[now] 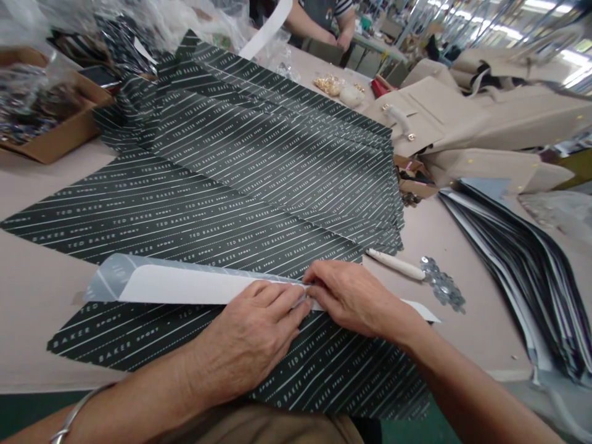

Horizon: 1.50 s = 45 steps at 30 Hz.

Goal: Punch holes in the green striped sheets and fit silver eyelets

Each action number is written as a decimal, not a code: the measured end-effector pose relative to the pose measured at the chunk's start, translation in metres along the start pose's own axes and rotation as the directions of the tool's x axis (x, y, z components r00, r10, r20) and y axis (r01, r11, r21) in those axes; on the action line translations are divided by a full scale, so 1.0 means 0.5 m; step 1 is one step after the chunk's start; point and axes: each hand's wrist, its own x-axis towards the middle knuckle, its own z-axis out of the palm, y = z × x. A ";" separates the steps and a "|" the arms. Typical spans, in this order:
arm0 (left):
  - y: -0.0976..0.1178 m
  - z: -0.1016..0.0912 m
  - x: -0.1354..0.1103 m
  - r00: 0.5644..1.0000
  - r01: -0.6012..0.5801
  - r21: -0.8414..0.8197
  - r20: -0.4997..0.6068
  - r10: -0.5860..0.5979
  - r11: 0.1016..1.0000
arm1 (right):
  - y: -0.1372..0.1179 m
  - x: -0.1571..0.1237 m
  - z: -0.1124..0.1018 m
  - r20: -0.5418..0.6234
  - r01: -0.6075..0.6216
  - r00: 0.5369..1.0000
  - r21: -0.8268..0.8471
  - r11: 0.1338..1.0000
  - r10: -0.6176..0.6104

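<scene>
My left hand [263, 333] lies over a white strip [185, 285], its fingers together and their tips at the strip's far edge. My right hand [351, 296] pinches the folded edge of the dark printed fabric [314, 364] right beside the left fingertips. Along that edge, the fabric's grey underside [111, 277] is turned up around the strip at the left end. White diagonal lines and lettering cover the fabric. The fingertips of both hands nearly meet, hiding the exact grip. The strip's right end pokes out past my right wrist.
More printed fabric pieces [277, 154] lie overlapped beyond my hands. To the right are a white stick-like tool [398, 264], metal discs [444, 287] and a stack of dark strips [531, 277]. Beige bags [430, 111] and a cardboard box [60, 132] flank the table. Another person [319, 24] stands opposite.
</scene>
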 end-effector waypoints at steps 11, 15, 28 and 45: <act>-0.005 0.002 0.000 0.999 -0.023 0.010 -0.033 0.024 1.000 | 0.251 -0.135 0.009 -0.519 -0.452 0.805 -0.221 0.864 0.288; -0.004 0.006 -0.002 0.998 -0.045 0.015 -0.038 0.045 0.999 | 0.267 -0.154 0.030 -0.471 -0.301 0.860 -0.162 0.940 0.194; -0.006 0.013 -0.004 0.997 -0.027 -0.008 -0.069 0.026 1.000 | 0.026 -0.109 0.002 -0.577 0.721 0.232 0.643 0.260 0.783; -0.002 0.010 -0.004 0.998 0.004 -0.015 -0.068 -0.005 1.000 | 0.000 -0.001 0.086 -0.502 0.663 0.530 0.747 0.034 0.683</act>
